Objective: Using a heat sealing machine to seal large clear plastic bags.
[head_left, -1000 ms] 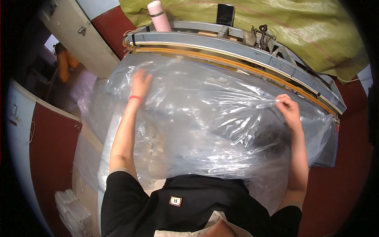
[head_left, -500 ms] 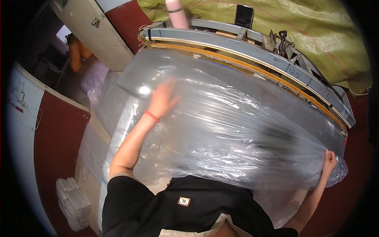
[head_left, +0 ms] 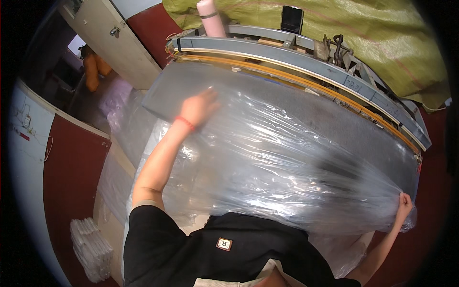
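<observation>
A worker in a black shirt leans over a grey counter (head_left: 334, 119) spread with a large clear plastic sheet (head_left: 267, 162). The left hand (head_left: 200, 106), a red band at its wrist, lies flat on the film near the counter's far left corner, fingers close together. The right hand (head_left: 404, 204) is closed in a pinch on the sheet's bunched edge at the counter's near right corner, drawing the plastic taut into long creases. Along the far side runs a metal frame with an orange strip (head_left: 306, 79), and behind it stand a pale pink roll (head_left: 212, 18), a small dark screen (head_left: 291, 19) and some metal fittings against a green-yellow woven tarp (head_left: 382, 33). More crumpled plastic hangs off the counter's left side, beside a cream door (head_left: 110, 43); a stack of white folded sheets (head_left: 91, 248) sits on the floor below. Nothing lies on the film between the two hands. Half a second earlier the left hand was pressed to the sheet nearer the worker; it now sits closer to the far edge, while the right hand keeps its grip at the same corner
</observation>
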A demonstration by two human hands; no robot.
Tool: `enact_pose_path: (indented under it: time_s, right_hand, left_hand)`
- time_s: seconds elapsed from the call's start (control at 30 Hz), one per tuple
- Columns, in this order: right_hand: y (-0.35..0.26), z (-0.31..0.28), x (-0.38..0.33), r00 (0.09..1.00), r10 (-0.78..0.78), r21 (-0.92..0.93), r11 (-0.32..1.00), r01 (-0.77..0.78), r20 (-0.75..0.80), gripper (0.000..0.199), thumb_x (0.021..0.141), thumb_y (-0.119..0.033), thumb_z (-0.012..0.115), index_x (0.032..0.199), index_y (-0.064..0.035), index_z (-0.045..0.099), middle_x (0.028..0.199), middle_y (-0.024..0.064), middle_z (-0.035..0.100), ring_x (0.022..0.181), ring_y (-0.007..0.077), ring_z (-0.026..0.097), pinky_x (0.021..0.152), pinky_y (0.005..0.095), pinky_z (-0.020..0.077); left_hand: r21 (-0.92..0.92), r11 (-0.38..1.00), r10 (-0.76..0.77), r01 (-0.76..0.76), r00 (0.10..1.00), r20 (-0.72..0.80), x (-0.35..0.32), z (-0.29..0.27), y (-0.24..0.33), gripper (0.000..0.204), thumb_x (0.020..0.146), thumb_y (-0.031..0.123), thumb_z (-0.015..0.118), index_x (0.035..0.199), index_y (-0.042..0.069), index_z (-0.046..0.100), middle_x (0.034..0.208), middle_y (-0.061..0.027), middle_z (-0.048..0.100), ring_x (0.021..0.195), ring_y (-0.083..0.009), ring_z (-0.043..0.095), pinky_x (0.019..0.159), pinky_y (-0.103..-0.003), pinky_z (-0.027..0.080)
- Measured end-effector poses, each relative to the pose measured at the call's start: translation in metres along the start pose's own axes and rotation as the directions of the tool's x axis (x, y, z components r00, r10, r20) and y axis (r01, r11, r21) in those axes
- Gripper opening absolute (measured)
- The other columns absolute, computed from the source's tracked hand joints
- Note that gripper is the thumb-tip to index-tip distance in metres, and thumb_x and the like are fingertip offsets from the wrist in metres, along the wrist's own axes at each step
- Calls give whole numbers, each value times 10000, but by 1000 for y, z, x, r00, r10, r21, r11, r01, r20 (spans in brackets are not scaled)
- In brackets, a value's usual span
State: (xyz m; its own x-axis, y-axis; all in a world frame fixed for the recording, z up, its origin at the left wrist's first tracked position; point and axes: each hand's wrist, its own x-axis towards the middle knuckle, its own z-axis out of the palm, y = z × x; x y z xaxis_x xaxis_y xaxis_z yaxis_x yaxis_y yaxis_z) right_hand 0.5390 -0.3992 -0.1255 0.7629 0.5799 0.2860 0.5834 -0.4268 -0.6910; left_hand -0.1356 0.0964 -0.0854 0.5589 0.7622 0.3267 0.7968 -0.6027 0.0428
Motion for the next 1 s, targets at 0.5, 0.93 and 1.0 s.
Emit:
enact_pose_path:
  time_s: [0.5, 0.93, 1.0]
  right_hand:
    - [12, -14, -1, 994, 68, 14, 998, -67, -90, 199, 857, -195, 625, 897, -1, 638, 807, -37, 554, 764, 65, 474, 721, 191, 381]
    - [36, 32, 79, 950, 242, 399, 905, -147, -199, 211, 856, -247, 620, 936, -54, 651, 820, -31, 582, 756, 71, 509, 685, 217, 415]
    - [41, 49, 107, 921, 324, 347, 907, -237, -218, 204, 851, -244, 622, 951, -68, 651, 809, -24, 583, 758, 81, 519, 678, 231, 427]
  left_hand:
    - [-113, 904, -426, 412, 885, -188, 40, 25, -6, 210, 741, 246, 686, 799, 47, 657, 790, -129, 636, 758, -300, 612, 670, -383, 482]
    - [-332, 897, -388, 291, 880, -275, 43, 53, -21, 144, 821, 144, 576, 844, 6, 546, 800, -164, 598, 763, -326, 582, 678, -374, 461]
    - [-533, 776, -550, 338, 776, -309, 63, 65, -26, 180, 864, 180, 503, 865, 1, 521, 827, -186, 585, 776, -324, 572, 708, -382, 451]
